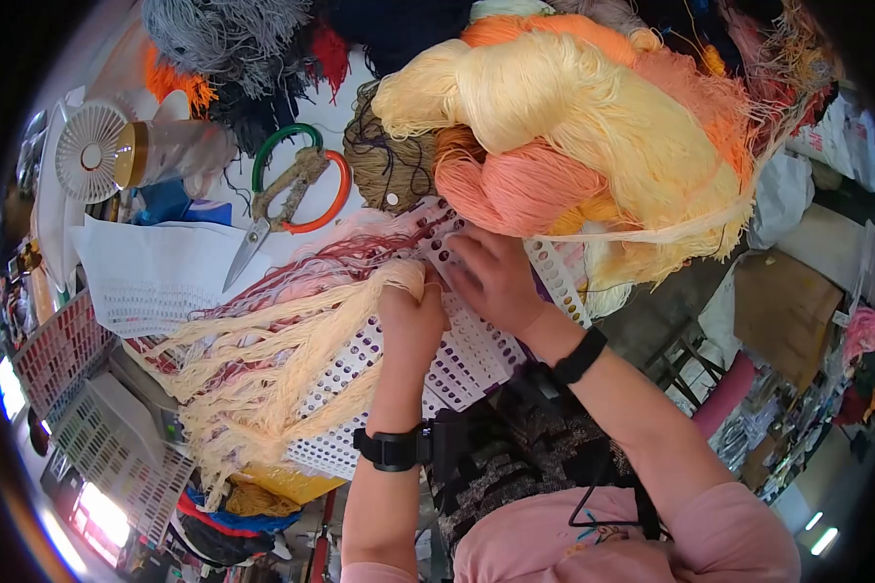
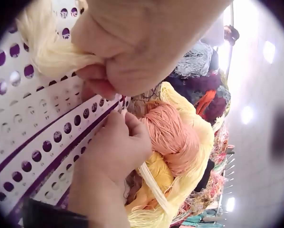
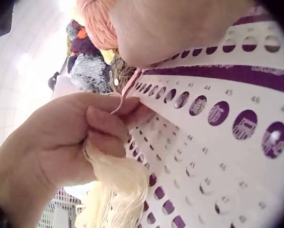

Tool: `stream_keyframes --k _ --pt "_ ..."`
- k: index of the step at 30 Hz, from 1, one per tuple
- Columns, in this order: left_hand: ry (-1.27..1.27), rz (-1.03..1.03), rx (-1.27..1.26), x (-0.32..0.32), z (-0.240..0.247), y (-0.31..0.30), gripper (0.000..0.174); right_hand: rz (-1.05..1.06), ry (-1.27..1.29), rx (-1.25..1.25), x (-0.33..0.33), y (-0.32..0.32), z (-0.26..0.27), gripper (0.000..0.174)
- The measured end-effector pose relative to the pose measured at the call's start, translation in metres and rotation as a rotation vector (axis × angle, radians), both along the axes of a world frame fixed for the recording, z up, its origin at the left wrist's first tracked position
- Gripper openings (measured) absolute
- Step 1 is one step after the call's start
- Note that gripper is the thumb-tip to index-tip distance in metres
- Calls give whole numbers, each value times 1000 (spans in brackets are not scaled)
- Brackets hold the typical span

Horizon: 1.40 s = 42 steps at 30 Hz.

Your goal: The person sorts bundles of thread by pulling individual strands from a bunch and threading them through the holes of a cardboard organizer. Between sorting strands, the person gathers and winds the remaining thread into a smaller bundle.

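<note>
My left hand (image 1: 413, 316) grips a bundle of cream yarn (image 3: 120, 175), whose loose ends trail over the other strands to the left. Its fingertips are close to the narrow end of a white card punched with rows of numbered holes (image 3: 241, 88). A thin pinkish strand (image 3: 127, 88) runs between these fingers and the card's end. Beside it, my right hand (image 1: 501, 282) lies over the card with thumb and forefinger pinched together. A pale yarn strand (image 2: 154, 187) passes from under this hand to the big cream skein (image 1: 642, 126); the pinched fingertips are partly hidden.
Behind the hands are a coral skein (image 1: 515, 189) and a brown skein (image 1: 389, 146). Scissors (image 1: 287, 194) with green and orange handles lie at the back left, near a gold-lidded jar (image 1: 170, 153) and a small fan (image 1: 89, 155). Dark red strands (image 1: 335, 253) lie across the card.
</note>
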<state>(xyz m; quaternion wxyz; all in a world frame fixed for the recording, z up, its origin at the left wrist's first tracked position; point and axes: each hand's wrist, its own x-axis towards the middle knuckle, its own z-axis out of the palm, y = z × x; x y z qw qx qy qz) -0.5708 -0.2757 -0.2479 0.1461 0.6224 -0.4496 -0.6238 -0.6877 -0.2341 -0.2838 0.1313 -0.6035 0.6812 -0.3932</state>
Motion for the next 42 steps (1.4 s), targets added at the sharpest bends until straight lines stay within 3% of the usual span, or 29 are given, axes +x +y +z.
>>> stream_keyframes --k 4,7,11,14,17,20,23,24,27,29,31,33,35,38,42 --pt "221 117 77 -3 -2 -6 9 163 89 82 -3 11 15 33" --pt "270 95 40 -4 -13 -4 11 229 -168 37 -9 8 1 34" --pt "130 21 -111 -6 -19 -2 12 102 -250 83 -2 8 1 32" --pt "125 193 160 8 1 -7 14 59 -213 82 2 8 1 28" --pt "800 676 548 42 18 -12 21 68 -181 44 -1 10 -2 24" --pt "1239 344 835 53 10 -15 27 84 -252 -31 -1 10 -13 23" --pt "379 -70 502 14 7 -15 24 89 -359 -41 -4 11 -19 24" --pt "210 -274 313 8 -3 -14 25 95 -360 -18 -4 11 -21 23" --pt "71 -268 111 16 17 -23 27 50 -231 107 3 9 -5 27" --pt "-65 -65 241 64 34 -35 30 1 -180 176 11 8 -1 31" --pt "24 317 336 111 62 -49 31 -47 -205 216 18 11 -10 33" --pt "557 278 368 215 68 -66 27 -20 -45 169 12 6 -3 32" --pt "410 641 42 253 91 -72 27 -6 24 150 7 5 3 32" --pt "452 1001 -79 313 123 -85 24 1 42 86 9 2 7 34" --pt "528 361 -56 247 179 -14 25 71 -67 245 4 0 26 34"
